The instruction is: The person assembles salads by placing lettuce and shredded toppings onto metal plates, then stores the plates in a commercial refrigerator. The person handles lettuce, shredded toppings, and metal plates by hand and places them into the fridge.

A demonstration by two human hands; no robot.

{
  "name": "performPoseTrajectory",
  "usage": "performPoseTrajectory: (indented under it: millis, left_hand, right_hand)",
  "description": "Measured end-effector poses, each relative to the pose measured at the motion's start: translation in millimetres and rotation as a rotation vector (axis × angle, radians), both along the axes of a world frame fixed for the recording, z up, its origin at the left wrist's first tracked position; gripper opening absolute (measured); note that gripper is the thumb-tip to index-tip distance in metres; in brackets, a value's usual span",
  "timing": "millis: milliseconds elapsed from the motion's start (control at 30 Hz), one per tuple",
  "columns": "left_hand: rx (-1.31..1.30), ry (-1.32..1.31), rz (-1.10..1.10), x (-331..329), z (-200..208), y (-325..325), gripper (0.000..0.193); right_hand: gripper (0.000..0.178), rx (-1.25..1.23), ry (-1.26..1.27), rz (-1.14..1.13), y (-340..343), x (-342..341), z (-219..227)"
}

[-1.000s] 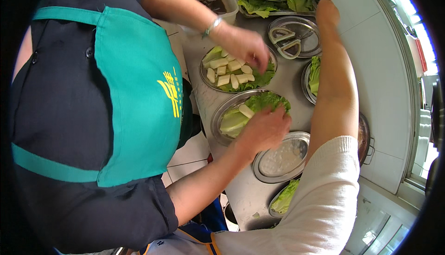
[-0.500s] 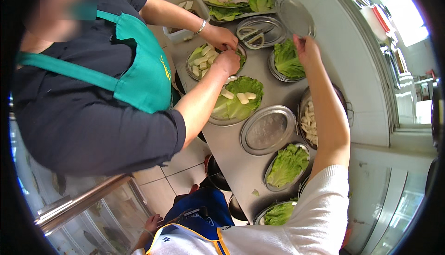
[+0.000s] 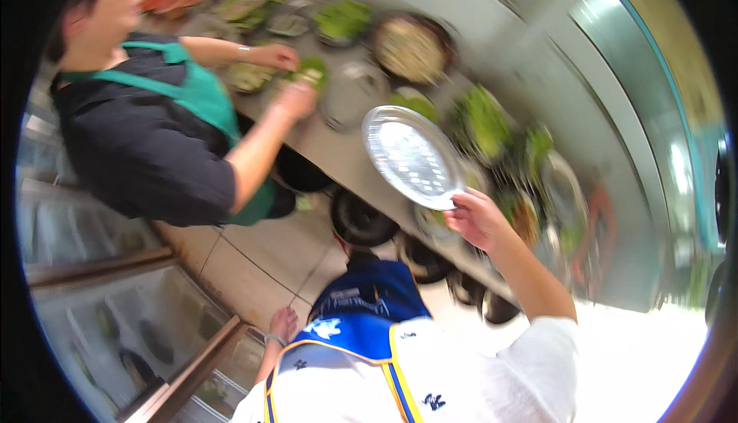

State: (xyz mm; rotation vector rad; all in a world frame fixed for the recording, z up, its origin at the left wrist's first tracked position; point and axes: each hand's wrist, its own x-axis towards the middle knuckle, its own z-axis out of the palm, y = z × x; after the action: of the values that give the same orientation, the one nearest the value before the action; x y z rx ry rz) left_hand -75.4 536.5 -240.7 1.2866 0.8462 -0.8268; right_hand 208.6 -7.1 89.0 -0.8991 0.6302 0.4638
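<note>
My right hand [image 3: 475,221] grips the rim of a shiny oval metal plate [image 3: 409,154], thumb on top. The plate is tilted above the near edge of the steel worktable [image 3: 327,144] and holds no food. Down by my left side, beside my blue apron, hangs my left hand [image 3: 284,323], empty with its fingers loosely apart. Beyond the held plate, a lettuce-lined plate [image 3: 484,124] lies on the table, smeared by motion. Farther back stands a wide round pan [image 3: 413,48] full of pale pieces.
A co-worker in a green apron [image 3: 181,69] stands at the left, both hands over a plate with lettuce [image 3: 311,73]. Dark pans [image 3: 363,215] sit below the table edge. Glass-topped cases [image 3: 146,338] fill the lower left. More plates crowd the table's right end [image 3: 565,192].
My right hand has brought the oval plate from the table's far end back toward me. The view has swung to the right. My left hand stays low at my side.
</note>
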Motion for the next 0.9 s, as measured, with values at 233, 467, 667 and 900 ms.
performPoseTrajectory:
  millis: [233, 467, 667, 900]
  left_hand:
    - [0.25, 0.047, -0.149, 2.7, 5.3, -12.1, 0.048]
    - [0.138, 0.095, -0.321, -2.9, -49.4, -37.1, 0.04]
    - [-0.102, 0.045, -0.431, 36.7, -26.7, -137.6, 0.025]
    - [-0.002, -0.349, -0.582, 33.3, 95.7, -376.0, 0.03]
  right_hand:
    - [0.019, 0.039, 0.187, -0.04, -23.5, -270.1, -11.0]
    - [0.018, -0.04, 0.224, -0.548, -59.1, -441.7, -25.8]
    - [0.015, -0.159, 0.07, -1.057, -134.0, -498.8, -62.2]
    - [0.02, -0.192, 0.037, -1.074, -232.8, -481.2, -111.4]
